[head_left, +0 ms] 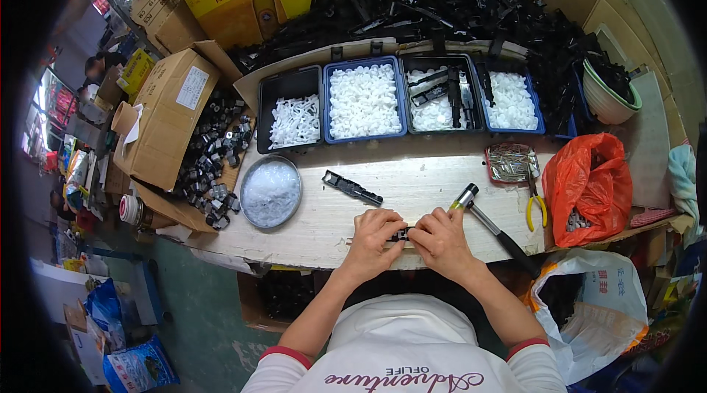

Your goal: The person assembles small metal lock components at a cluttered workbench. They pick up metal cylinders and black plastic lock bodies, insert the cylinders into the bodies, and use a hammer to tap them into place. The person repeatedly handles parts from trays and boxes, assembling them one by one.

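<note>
Close to the table's front edge, my left hand (pixel 373 243) and my right hand (pixel 442 243) are both closed on a small black plastic part (pixel 398 234), one at each end. Fingers cover most of it, and only its middle shows between them. A similar long black plastic part (pixel 352 187) lies loose on the table, beyond my left hand. Just right of my right hand, a hammer (pixel 504 243) lies with its head away from me and its black handle reaching over the front edge.
Four bins hold small white parts, including a blue bin (pixel 403 102). Black parts (pixel 442 6) are heaped behind. A metal bowl (pixel 299 194) and a carton (pixel 166 109) stand left. Right are a red pin tray (pixel 489 165), yellow-handled pliers (pixel 545 214) and a red bag (pixel 589 179).
</note>
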### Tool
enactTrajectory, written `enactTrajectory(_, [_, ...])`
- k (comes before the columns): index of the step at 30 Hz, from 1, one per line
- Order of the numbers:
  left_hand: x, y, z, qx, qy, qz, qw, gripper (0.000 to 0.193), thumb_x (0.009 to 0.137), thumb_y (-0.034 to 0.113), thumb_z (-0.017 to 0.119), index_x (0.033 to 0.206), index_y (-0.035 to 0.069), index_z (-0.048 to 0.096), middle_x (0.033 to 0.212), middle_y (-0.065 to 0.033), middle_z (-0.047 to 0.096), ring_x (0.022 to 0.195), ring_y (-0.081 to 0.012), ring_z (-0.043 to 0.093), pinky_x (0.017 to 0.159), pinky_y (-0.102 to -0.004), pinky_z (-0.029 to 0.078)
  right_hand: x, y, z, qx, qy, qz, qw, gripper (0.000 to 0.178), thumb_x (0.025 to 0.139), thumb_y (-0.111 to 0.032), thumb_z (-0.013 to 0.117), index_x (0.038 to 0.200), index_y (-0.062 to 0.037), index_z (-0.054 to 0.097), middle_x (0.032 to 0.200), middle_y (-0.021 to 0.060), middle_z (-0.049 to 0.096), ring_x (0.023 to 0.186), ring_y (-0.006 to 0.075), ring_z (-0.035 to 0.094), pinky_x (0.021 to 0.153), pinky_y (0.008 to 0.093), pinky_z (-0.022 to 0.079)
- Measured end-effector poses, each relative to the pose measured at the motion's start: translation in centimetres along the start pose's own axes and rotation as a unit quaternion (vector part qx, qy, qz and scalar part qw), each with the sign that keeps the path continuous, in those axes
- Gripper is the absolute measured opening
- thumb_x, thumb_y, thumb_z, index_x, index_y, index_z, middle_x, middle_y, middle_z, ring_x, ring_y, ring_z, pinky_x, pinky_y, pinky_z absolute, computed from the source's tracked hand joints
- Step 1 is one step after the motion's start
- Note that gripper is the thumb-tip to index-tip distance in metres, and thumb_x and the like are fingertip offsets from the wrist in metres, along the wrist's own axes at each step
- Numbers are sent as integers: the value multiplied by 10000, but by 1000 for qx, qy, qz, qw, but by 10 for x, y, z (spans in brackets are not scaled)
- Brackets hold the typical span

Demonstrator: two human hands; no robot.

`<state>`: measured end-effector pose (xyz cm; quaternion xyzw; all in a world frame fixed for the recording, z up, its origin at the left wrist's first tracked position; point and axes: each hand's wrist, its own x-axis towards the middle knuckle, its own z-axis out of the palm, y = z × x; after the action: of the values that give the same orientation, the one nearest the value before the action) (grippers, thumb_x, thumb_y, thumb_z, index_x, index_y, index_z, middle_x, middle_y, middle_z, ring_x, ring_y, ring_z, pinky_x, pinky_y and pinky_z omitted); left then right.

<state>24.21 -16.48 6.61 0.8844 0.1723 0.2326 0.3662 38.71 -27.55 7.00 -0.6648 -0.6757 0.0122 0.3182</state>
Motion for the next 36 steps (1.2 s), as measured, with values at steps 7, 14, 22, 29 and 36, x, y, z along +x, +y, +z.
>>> enactTrajectory(7, [5,-2,3,20,-21,-2,1000,282,645,75,693,914,68,610,955,-42,546,950,-224,460,812,-348,296,-1,1,-7,11,-31,14,999,201,688,-73,655,884,-117,640,780,21,527,770,193,470,741,363,280])
enactTrajectory(14, [38,26,-12,266,-189,51,944,194,649,176,687,788,57,623,846,-74,551,907,-269,475,777,-410,308,-3,29,-36,23,29,66,997,122,718,-89,641,838,-103,622,792,6,531,802,186,480,734,360,278])
enactTrajectory(22, [204,53,59,265,-99,181,942,64,687,123,639,727,74,626,787,-83,563,840,-280,495,703,-393,353,-12,119,-77,-200,105,199,954,62,725,-106,622,783,-91,636,795,38,557,829,228,490,731,408,304])
enactTrajectory(29, [279,54,98,349,-212,134,903,178,608,147,699,748,42,670,861,-126,623,896,-312,546,738,-407,426,-6,145,-69,-245,9,235,941,100,693,-80,595,778,-51,640,790,100,585,866,260,502,749,437,311])
enactTrajectory(36, [302,51,95,295,-347,98,885,214,611,171,733,786,62,679,834,-124,657,857,-291,610,723,-384,478,0,145,-73,-232,23,217,948,101,675,-44,593,758,-60,649,772,77,586,855,238,503,745,409,304])
